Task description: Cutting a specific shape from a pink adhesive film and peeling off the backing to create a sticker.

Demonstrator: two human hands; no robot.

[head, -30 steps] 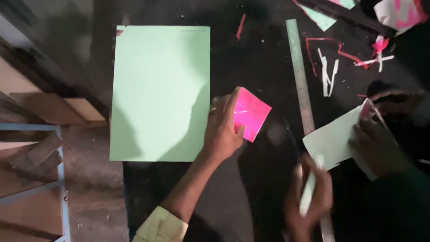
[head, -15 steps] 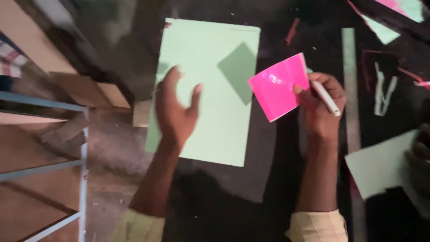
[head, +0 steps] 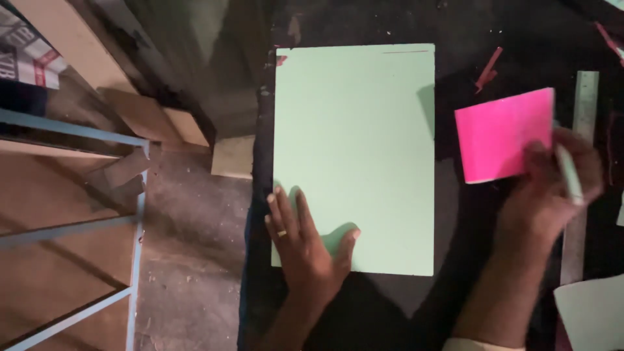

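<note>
- Head view looks straight down on a dark table [head: 390, 305], and I see a light green sheet [head: 354, 156] lying flat on it — long axis running away from me, short edges near and far.
- My left hand [head: 305, 250] rests open, palm down, fingers spread over the sheet's near left corner; it grips nothing.
- My right hand [head: 549, 192] pinches a pink card [head: 500, 133] by its right lower edge and also holds a pale pen [head: 569, 175].
- That card sits just right of the sheet, slightly tilted, long axis roughly left to right.
- Behind the hand, a metal ruler [head: 582, 130] lies lengthwise — parallel to the sheet.
</note>
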